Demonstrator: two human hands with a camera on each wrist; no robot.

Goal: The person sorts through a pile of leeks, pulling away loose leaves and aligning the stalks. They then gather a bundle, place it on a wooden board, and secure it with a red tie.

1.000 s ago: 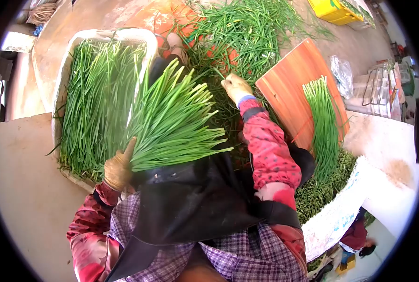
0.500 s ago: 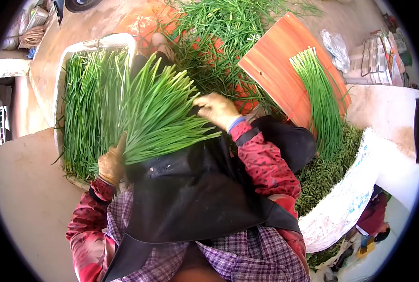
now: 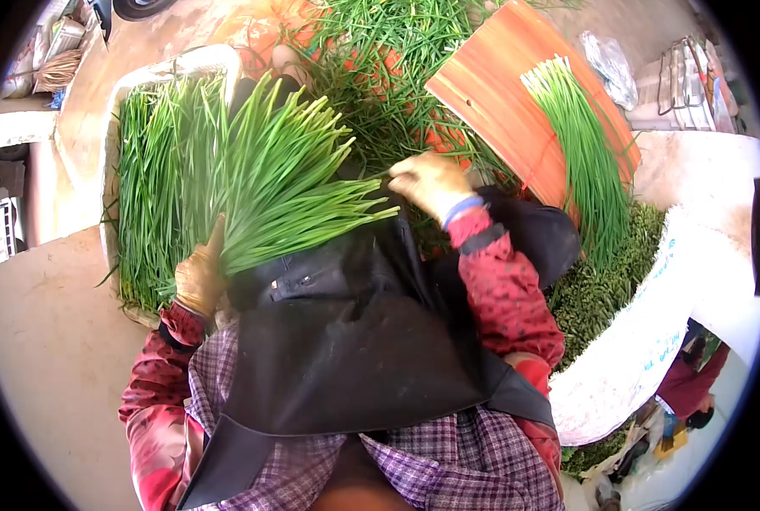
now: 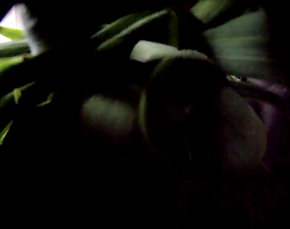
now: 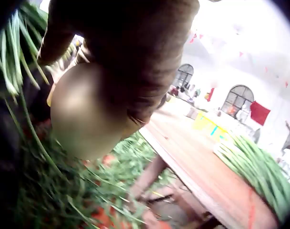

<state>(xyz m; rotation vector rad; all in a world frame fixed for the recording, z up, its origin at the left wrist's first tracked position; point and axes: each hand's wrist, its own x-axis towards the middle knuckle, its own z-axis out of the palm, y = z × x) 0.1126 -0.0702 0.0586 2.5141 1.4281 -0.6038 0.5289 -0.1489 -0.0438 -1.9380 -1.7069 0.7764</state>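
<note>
A fanned bundle of green stalks (image 3: 286, 179) lies over the dark apron, its pale ends pointing up and right. My gloved left hand (image 3: 199, 277) grips the bundle's lower left end, one finger stretched along it. The left wrist view is very dark, with green leaves (image 4: 135, 28) across its top. Just right of the pale ends is my gloved right hand (image 3: 434, 183), fingers bent toward the thumb, pinching what looks like a thin stalk. In the right wrist view the hand (image 5: 121, 62) hides most of its own fingertips.
At left stands a white basket (image 3: 112, 183) of long green stalks. Loose greens (image 3: 397, 64) cover an orange sheet ahead. A wooden board (image 3: 499, 102) at right bears another bundle (image 3: 580, 145). Beside it, a white sack (image 3: 627, 375) borders packed greens (image 3: 597, 289). Another person (image 3: 695, 375) is at lower right.
My right hand has come back from the loose greens to the bundle's pale ends, then drawn slightly right. My left hand keeps its hold. The head view has shifted.
</note>
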